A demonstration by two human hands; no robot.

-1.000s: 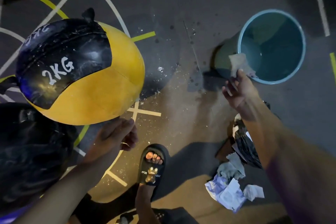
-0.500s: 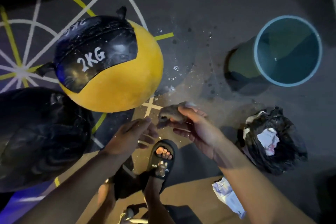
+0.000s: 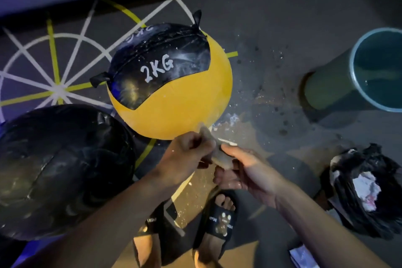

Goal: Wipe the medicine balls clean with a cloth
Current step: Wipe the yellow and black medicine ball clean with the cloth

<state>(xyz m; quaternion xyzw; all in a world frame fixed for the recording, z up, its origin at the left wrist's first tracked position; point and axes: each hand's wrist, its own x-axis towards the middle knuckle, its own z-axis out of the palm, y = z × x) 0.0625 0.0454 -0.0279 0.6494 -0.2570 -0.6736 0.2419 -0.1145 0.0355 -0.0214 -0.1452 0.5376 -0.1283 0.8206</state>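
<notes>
Nearest the camera, 2 feet in black slides (image 3: 219, 222) are seen on the floor (image 3: 272, 17). Just above them the cloth (image 3: 219, 156) is held btwn both hands, close together: the left hand (image 3: 187, 159) is curled round its upper end, the right hand (image 3: 245, 169) is pinched on its lower end, thumb on top. The cloth looks twisted and wet, so the step in hand is judged to be wringing or readying it, not wiping yet. Its top tip lies at the lower edge of the yellow ball (image 3: 174, 102), marked 2KG on a black panel; whether it touches can't be told.

Next move, as judged: cloth to be opened out into 1 hand, then pressed flat on the yellow ball w/ the other hand steadying it, since a round ball is likely to roll.

A black ball (image 3: 56, 169) lies to the left, touching or just beside the yellow 1. A black bag (image 3: 365, 191) w/ crumpled paper sits to the right. Farther right, a bucket (image 3: 326, 91) of water stands well apart from the hands. Splashes are seen on the floor btwn.
</notes>
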